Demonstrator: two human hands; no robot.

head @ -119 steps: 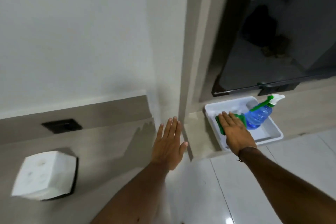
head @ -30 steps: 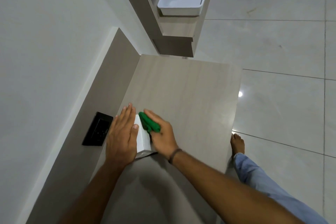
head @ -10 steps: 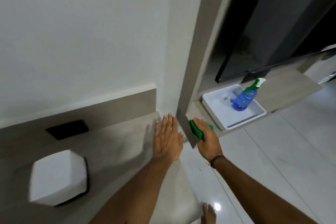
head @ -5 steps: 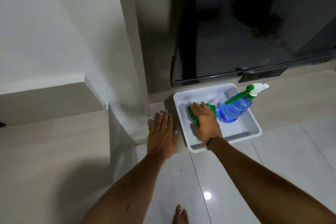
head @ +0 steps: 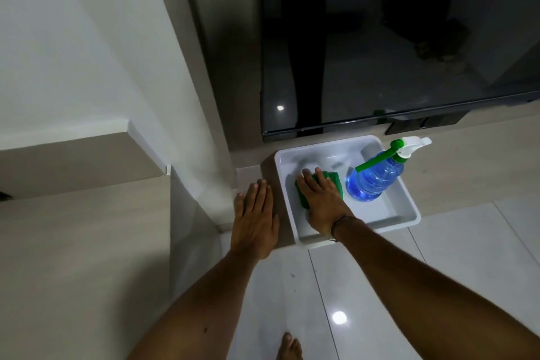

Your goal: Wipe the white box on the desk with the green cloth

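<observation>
The green cloth [head: 332, 178] lies bunched in the left part of a white tray [head: 408, 208], beside a spray bottle. My right hand [head: 321, 204] lies palm down on the cloth, fingers curled over it, so only its far and left edges show. My left hand [head: 254, 222] rests flat and open on the wooden ledge just left of the tray, holding nothing. The white box is out of view. The desk [head: 73, 242] it stood on fills the lower left.
A blue spray bottle [head: 374, 180] with a green and white trigger stands in the tray's right half. A dark TV screen [head: 380, 52] hangs just above the tray. Glossy floor tiles [head: 438, 272] lie below, with my bare foot [head: 287, 346] at the bottom edge.
Since one second ago my right hand carried the green cloth from the desk's corner into the white tray. My left hand shifted onto the ledge beside the tray. The white box left the view.
</observation>
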